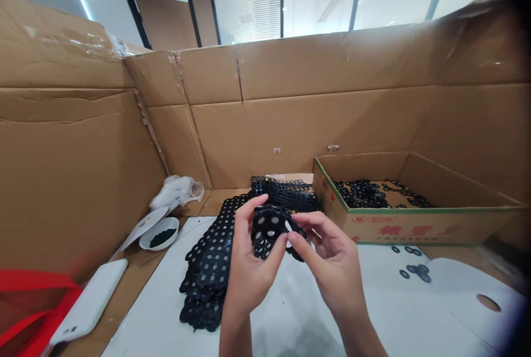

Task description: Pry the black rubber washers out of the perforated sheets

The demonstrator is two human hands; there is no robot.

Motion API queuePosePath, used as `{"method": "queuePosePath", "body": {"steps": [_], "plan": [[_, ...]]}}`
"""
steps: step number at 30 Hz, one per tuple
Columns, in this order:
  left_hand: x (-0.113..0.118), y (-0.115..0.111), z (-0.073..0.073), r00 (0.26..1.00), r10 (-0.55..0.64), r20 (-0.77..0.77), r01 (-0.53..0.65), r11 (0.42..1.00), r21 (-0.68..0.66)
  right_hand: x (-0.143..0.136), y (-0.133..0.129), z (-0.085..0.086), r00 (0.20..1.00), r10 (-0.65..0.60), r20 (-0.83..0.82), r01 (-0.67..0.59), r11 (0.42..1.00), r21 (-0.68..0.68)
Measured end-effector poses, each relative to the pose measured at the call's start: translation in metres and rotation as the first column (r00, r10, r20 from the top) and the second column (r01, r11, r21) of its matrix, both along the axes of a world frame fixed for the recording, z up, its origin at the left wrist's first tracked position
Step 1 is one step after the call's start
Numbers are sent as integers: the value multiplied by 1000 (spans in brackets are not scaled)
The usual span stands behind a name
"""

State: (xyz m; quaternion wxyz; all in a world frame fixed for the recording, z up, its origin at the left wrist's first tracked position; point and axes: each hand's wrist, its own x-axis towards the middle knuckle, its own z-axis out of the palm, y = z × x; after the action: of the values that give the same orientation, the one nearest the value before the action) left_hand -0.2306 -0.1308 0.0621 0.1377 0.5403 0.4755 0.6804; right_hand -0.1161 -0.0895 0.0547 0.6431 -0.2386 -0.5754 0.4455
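Observation:
In front of me, a black perforated sheet (265, 224) with round holes is bent up between my two hands. My left hand (249, 274) grips its left side, with the thumb in front and the fingers behind. On the right edge, my right hand (334, 263) pinches the sheet between thumb and fingers, the two thumb tips close together. A small white spot shows at the right thumb tip; I cannot tell what it is. Just left of my left hand lie stacked black perforated sheets (211, 266). Behind the hands is a pile of black mesh (288, 194).
A cardboard box (415, 227) at right contains black rings (360, 194). Several loose rings (420, 272) lie before it, beside a white sheet with a hole (464, 285). At left are a white bowl (176, 235), a plastic bag (176, 191) and a white phone (91, 302). Cardboard walls surround the table.

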Motion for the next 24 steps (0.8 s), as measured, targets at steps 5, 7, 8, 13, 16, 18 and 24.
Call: {"method": "queuePosePath", "body": {"steps": [5,7,8,13,16,18,24], "plan": [[4,-1,-3,983,43,-176,-42,999,14,6,4,1,1000,-5,-29,4,999,-34],[7,-1,-3,986,18,-164,-17,1000,3,10,7,2,999,4,-32,-4,1000,-9],[8,0,-3,989,-4,-150,4,1000,0,12,9,3,1000,1,-27,-1,1000,1],[14,1,2,992,-42,-115,41,999,-10,20,15,1,998,-47,32,46,999,27],[14,-2,5,988,-25,-149,18,999,-48,23,16,-1,993,-95,65,90,993,71],[14,-5,6,974,-55,-222,32,994,-107,26,16,-2,986,-126,112,114,987,109],[22,-5,6,958,-156,-241,115,978,-172,40,19,-1,958,-200,205,144,956,257]]}}
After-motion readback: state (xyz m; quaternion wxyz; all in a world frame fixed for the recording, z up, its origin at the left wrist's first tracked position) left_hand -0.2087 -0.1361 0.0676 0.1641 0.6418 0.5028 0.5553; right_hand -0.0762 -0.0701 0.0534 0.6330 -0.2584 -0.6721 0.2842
